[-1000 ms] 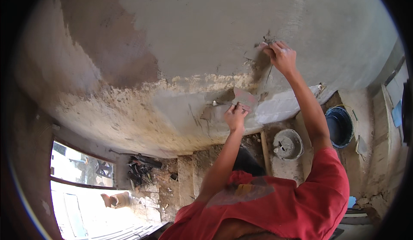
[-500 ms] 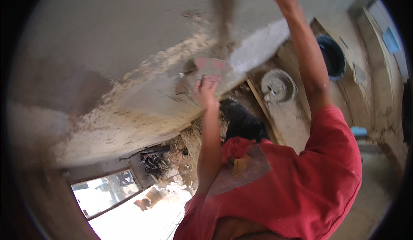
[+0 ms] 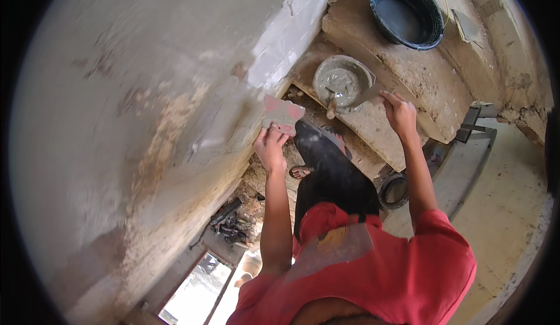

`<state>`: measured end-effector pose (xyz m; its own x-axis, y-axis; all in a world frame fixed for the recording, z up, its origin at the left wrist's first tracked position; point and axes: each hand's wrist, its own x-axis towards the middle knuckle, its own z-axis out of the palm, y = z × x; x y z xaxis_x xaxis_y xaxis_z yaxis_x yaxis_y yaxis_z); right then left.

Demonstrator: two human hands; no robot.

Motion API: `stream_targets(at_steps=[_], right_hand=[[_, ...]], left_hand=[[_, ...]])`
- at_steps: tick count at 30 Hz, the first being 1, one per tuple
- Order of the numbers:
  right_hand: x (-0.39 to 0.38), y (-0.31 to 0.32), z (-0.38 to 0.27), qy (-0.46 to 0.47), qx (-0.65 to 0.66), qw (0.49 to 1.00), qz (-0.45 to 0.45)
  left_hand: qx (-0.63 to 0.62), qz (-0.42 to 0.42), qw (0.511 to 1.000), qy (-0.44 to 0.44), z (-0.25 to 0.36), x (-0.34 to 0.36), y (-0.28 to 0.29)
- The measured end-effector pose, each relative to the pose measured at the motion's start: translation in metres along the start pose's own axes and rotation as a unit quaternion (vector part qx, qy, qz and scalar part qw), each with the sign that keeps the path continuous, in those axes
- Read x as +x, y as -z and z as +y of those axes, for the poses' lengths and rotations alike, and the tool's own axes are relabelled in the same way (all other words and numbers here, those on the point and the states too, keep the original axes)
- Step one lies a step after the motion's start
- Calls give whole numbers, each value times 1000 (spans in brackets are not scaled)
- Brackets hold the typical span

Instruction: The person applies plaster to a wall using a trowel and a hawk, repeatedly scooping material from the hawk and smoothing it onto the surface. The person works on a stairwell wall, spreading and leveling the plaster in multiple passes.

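In my left hand is a flat pinkish board smeared with grey, gripped by its near edge close to the plastered wall. My right hand grips a thin flat plastering blade, which reaches left to the rim of a mortar-coated bucket. Wet grey mortar lies inside that bucket. A trowel handle leans out over its near side. The exact shape of my right-hand tool's grip is hidden by my fingers.
A black bucket of greyish liquid stands on the rough steps at the upper right. Beyond it lies a flat plate. Dark debris sits at the wall's foot, lower left. A round dark container stands right of my legs.
My right hand has come down from high on the wall to beside the mortar bucket. My left hand still holds the board. The view has shifted toward the steps.
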<state>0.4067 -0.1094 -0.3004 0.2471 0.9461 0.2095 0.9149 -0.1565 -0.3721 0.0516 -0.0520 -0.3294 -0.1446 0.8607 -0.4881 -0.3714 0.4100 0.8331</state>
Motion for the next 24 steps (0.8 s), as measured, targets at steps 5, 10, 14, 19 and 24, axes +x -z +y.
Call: stream_targets(at_steps=[5, 10, 14, 19, 24], right_hand=[[31, -62, 49, -59, 110, 984, -131], [86, -137, 63, -34, 5, 984, -173], [121, -184, 66, 31, -113, 968, -220], [141, -227, 72, -16, -152, 960, -234], [144, -254, 85, -50, -86, 967, -234]], left_hand=[[55, -47, 996, 42, -42, 48, -46], [101, -69, 989, 85, -90, 85, -91], [106, -88, 984, 115, -118, 115, -127], [163, -103, 971, 139, -145, 147, -152], [244, -92, 958, 119, -160, 164, -170]])
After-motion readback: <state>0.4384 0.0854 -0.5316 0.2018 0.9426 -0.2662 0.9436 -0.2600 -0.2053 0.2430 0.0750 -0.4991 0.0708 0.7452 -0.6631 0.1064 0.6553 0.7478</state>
